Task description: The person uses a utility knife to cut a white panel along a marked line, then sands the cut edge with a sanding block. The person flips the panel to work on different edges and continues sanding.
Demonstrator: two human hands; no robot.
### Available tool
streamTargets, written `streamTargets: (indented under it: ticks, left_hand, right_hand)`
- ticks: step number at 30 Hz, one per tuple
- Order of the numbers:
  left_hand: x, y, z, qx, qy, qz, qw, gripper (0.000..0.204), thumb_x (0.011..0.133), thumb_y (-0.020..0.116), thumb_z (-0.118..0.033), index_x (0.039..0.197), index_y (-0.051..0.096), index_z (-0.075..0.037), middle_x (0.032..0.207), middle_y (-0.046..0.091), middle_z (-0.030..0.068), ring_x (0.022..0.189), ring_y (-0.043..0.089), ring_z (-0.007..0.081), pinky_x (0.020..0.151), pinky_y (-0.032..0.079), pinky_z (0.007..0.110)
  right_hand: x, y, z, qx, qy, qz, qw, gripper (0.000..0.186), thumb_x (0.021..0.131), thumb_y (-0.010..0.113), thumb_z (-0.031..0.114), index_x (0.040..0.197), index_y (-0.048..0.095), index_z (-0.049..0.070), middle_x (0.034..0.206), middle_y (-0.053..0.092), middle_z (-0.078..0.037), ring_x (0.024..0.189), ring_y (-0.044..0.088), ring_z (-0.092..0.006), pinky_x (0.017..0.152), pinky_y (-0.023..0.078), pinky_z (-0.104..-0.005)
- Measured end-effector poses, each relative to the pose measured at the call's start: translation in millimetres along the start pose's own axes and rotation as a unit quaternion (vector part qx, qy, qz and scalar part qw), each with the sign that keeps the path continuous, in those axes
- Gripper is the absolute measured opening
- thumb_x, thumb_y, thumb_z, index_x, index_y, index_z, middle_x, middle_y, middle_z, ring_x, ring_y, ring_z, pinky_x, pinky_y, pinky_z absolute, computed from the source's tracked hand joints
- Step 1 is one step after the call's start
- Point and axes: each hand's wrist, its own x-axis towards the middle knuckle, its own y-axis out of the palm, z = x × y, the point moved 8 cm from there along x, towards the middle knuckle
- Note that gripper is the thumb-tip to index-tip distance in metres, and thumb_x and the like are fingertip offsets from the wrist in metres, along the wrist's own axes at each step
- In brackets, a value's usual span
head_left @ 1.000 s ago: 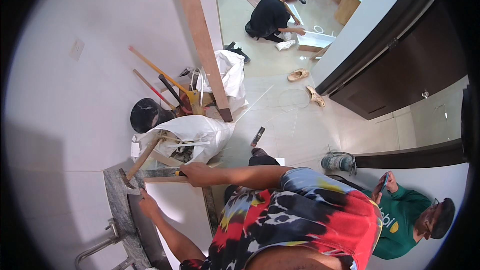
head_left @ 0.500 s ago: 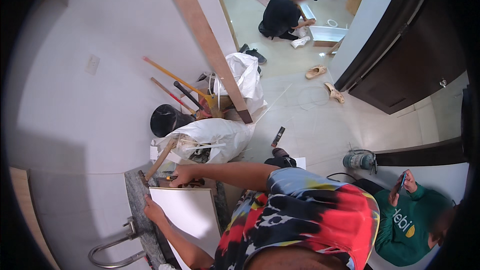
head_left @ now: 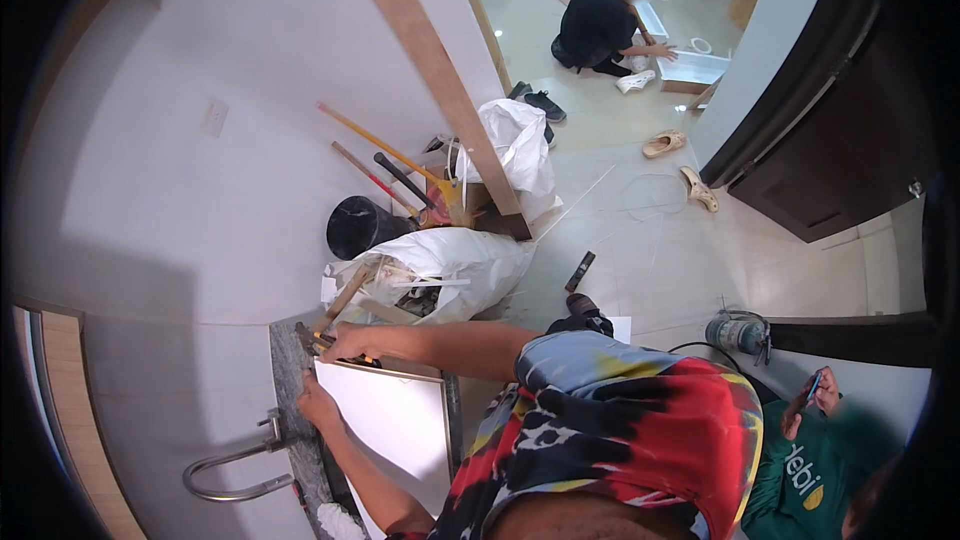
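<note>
My right hand (head_left: 352,342) reaches across from the right and is closed around a hand tool with yellow and black handles (head_left: 322,339). Its exact kind is hard to make out. The tool lies over the far edge of a white panel (head_left: 400,415) with a thin brownish rim. At the panel's left edge, near the far corner, my left hand (head_left: 318,405) grips the board. Just beyond the tool a wooden handle (head_left: 343,302) slants up; its lower end is partly hidden by the tool and my hand.
A grey stone counter (head_left: 288,365) with a curved metal faucet (head_left: 235,490) is at left. Beyond stand a white sack (head_left: 480,260), a black bucket (head_left: 358,225) and a leaning plank (head_left: 440,80). A person in green (head_left: 800,460) holds a phone at right; another (head_left: 600,20) crouches far off.
My right hand has moved left toward the panel's far corner, bringing the yellow and black tool next to the wooden handle. The whole view has shifted slightly. My left hand stays on the panel's edge.
</note>
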Motion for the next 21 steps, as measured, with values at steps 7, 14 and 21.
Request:
streamTargets:
  ticks: [7,14,21]
  left_hand:
    - [-2,-3,18,-0.054,-0.016,0.013,0.998,0.057,0.1,0.054,-0.041,0.089,0.07,0.013,0.072,0.069,0.0196,0.066,0.062,0.0251,0.07,0.048,0.042]
    - [-16,15,-6,-0.018,0.008,0.044,0.999,0.061,0.101,0.053,-0.043,0.078,0.064,0.013,0.062,0.06,0.0138,0.06,0.051,0.0184,0.063,0.044,0.042]
    - [-12,7,4,0.02,0.017,-0.013,1.0,0.061,0.096,0.057,-0.045,0.074,0.06,0.012,0.062,0.056,0.0285,0.057,0.056,0.0299,0.065,0.045,0.048]
  right_hand:
    - [15,9,-4,0.029,-0.003,0.046,0.999,0.027,0.075,0.08,0.017,0.095,0.068,0.004,0.086,0.067,-0.007,0.078,0.063,-0.0173,0.069,0.05,-0.0354]
    - [45,-9,-23,-0.186,0.04,0.036,0.981,0.085,0.071,0.076,0.026,0.144,0.043,0.0,0.139,0.052,-0.024,0.128,0.051,-0.0338,0.105,0.043,-0.041]
    - [-31,-14,1,-0.059,0.041,0.106,0.992,0.044,0.088,0.074,0.026,0.115,0.064,-0.007,0.098,0.069,-0.013,0.082,0.066,-0.0165,0.071,0.054,-0.0319]
